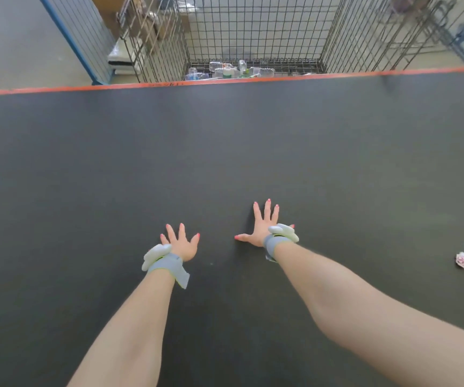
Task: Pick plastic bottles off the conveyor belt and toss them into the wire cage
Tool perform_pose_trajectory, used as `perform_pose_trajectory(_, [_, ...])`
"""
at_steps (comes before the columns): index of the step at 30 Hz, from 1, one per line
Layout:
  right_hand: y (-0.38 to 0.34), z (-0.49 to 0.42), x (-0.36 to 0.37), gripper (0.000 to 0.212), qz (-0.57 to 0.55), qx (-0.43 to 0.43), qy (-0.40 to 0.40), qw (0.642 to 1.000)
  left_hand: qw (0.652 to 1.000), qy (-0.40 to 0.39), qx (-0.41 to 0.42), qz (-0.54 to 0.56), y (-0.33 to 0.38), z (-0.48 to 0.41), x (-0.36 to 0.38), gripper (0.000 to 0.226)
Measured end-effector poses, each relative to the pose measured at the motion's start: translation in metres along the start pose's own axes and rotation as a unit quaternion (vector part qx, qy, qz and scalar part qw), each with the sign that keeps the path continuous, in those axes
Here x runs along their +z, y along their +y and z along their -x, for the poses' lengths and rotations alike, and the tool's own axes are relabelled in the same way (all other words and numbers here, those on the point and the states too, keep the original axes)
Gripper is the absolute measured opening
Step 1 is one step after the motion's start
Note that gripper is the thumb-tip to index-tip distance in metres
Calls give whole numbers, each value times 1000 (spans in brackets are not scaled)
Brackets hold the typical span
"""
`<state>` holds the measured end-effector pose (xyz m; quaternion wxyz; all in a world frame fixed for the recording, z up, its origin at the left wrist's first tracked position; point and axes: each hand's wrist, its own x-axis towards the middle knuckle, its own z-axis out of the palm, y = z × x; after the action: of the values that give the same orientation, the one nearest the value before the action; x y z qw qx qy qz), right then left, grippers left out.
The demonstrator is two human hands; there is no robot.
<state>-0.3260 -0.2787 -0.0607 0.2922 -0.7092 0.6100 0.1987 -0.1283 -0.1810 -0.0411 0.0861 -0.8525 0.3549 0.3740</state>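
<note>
Between picks: plastic bottles (225,69) already in wire cage (253,32) past the far edge.
Splayed wide, empty: left hand (182,245), right hand (261,229); no bottle on conveyor belt (225,152).

A heap of clear, crumpled plastic bottles (226,69), one with a green label, lies on its sides at the bottom of the wire cage (253,29) at the upper middle of the frame. The cage, of dark metal grid, stands just beyond the orange far edge of the dark grey conveyor belt (225,149), which fills the frame's middle and carries no bottle in view.
</note>
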Motion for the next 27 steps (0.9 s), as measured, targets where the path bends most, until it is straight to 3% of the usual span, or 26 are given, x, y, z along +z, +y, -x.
perform_pose_trajectory(2, [5,7,-1,117,-12,6,-7,1000,999,-15,33,37,9,10,4,67])
perform_pose_trajectory(5, [7,20,-2,114,-27,-9,-10,1000,994,26,62,86,23,27,3,67])
perform_pose_trajectory(10, [10,36,-5,106,-2,-37,-7,999,991,60,84,83,20,40,-1,69])
perform_pose_trajectory(17, [0,61,8,100,-13,-59,-13,998,993,92,-34,-61,-24,60,10,85])
perform_pose_trajectory(21, [-15,70,18,103,-29,-90,-21,995,977,166,-51,-122,-44,71,14,105])
perform_pose_trajectory(24, [-29,74,24,104,-49,-116,-24,992,966,205,-68,-139,-64,72,7,109])
perform_pose_trajectory(27, [-40,76,30,104,-65,-133,-26,989,976,173,-73,-108,-84,63,0,106])
